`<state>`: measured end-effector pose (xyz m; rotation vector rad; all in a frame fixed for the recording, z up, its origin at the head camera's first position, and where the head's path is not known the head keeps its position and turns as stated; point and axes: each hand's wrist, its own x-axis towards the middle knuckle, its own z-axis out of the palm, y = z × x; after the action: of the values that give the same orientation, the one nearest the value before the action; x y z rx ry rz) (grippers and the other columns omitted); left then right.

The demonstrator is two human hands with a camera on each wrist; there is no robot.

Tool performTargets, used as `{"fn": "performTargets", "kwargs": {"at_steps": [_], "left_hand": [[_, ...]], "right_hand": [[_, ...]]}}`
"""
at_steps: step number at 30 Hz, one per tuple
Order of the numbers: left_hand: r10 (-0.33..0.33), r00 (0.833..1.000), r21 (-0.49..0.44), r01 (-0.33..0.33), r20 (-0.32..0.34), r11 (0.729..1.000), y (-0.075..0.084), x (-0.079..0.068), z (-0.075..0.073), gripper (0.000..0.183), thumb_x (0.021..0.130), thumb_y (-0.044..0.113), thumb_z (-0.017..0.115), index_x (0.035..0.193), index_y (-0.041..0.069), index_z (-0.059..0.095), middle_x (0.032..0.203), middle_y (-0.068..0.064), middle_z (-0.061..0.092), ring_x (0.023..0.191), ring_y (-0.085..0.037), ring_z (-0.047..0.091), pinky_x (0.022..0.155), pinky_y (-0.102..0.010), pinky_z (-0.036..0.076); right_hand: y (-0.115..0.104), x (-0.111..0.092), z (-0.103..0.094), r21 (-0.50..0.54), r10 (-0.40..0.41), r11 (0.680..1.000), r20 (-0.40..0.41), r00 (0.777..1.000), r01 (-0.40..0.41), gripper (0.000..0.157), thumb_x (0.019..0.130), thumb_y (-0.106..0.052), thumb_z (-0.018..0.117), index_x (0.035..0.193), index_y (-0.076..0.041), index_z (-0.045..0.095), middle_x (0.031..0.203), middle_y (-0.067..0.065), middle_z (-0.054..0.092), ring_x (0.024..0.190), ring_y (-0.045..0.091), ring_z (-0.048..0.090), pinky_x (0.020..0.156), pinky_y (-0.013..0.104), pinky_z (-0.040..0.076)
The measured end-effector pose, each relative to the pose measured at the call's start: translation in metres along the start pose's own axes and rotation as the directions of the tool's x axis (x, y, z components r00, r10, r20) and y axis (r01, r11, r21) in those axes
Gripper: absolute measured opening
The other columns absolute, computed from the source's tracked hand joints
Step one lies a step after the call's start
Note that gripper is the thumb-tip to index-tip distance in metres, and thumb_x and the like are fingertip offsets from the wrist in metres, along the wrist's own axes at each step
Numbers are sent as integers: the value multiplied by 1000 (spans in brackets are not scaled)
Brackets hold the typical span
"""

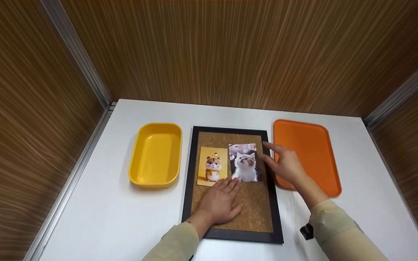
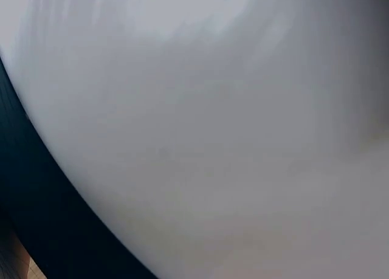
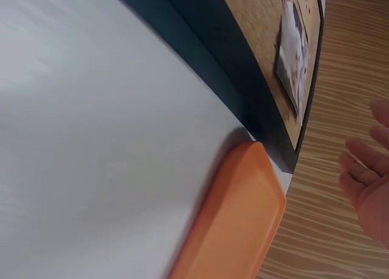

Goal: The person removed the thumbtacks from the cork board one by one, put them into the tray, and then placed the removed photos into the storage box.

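Observation:
A black-framed cork board (image 1: 250,208) lies on the white table with two picture cards side by side on it. The left card (image 1: 204,159) is yellow with a cartoon hamster; the right card (image 1: 245,168) shows a white kitten. My left hand (image 1: 218,203) lies flat on the cork, its fingertips at the lower edges of both cards. Over the board's right frame edge is my right hand (image 1: 285,163), thumb and forefinger apart beside the kitten card, holding nothing. The right wrist view catches its loosely bent fingers (image 3: 363,169) at the right side.
To the board's left stands a deep yellow tray (image 1: 155,156). A flat orange tray (image 1: 316,156) lies to the right, partly under my right hand in the head view. Wood-patterned panels (image 1: 209,50) enclose the table at the back and sides.

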<state>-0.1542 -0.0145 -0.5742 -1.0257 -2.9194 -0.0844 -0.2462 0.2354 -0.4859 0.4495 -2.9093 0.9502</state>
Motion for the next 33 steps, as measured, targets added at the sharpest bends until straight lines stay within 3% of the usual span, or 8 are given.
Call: {"fn": "performTargets", "kwargs": {"at_steps": [8, 12, 17, 20, 24, 28, 33], "left_hand": [[0, 1000, -11, 0, -4, 1000, -1, 1, -1, 73, 96, 60, 27, 151, 14, 36, 156, -3, 34, 143, -25, 30, 115, -40, 25], [1, 1000, -24, -1, -8, 1000, -1, 1, -1, 73, 96, 60, 29, 151, 13, 38, 155, -4, 36, 142, -25, 32, 115, -41, 26], [-1, 1000, -39, 1, 10, 999, 0, 1, -1, 73, 96, 60, 27, 152, 14, 36, 156, -3, 34, 143, -25, 29, 116, -41, 24], [-3, 1000, -36, 4, 11, 999, 0, 0, -1, 73, 96, 61, 27, 152, 14, 35, 156, -3, 34, 144, -25, 28, 116, -40, 24], [-5, 1000, -32, 5, 8, 999, -1, -1, 0, 73, 96, 61, 26, 152, 14, 35, 156, -3, 34, 144, -24, 29, 116, -40, 24], [-8, 1000, -37, 8, 15, 999, -1, 0, 0, 73, 96, 61, 25, 152, 15, 35, 156, -3, 33, 144, -24, 27, 117, -40, 23], [-8, 1000, -43, 9, 29, 999, -1, 2, -1, 74, 96, 62, 24, 152, 15, 35, 157, -2, 32, 144, -24, 26, 117, -39, 22]], "right_hand": [[5, 31, 2, 58, -59, 997, -9, 998, 59, 47, 91, -26, 69, 134, -11, 60, 126, 9, 65, 118, 29, 58, 101, 52, 43], [9, 48, 12, 155, -74, 985, -37, 997, 79, 46, 88, -30, 73, 128, -10, 64, 118, 8, 69, 112, 28, 61, 99, 51, 45], [10, 65, 26, 363, -17, 932, 6, 1000, 14, 42, 84, -22, 77, 124, -12, 67, 118, 6, 68, 114, 31, 60, 102, 52, 43], [12, 74, 35, 434, 6, 901, 13, 1000, -11, 41, 83, -17, 78, 122, -12, 68, 117, 6, 68, 113, 35, 59, 103, 51, 42], [16, 83, 47, 480, 26, 877, 25, 999, -35, 42, 81, -19, 80, 121, -11, 68, 115, 7, 69, 109, 36, 61, 97, 45, 48], [20, 90, 57, 515, 19, 855, 87, 996, -61, 45, 80, -17, 81, 121, -5, 67, 114, 12, 69, 106, 33, 64, 90, 42, 53], [27, 96, 68, 499, -3, 863, 171, 985, -84, 46, 81, -15, 80, 122, 0, 65, 112, 16, 69, 104, 29, 65, 87, 38, 54]]}}
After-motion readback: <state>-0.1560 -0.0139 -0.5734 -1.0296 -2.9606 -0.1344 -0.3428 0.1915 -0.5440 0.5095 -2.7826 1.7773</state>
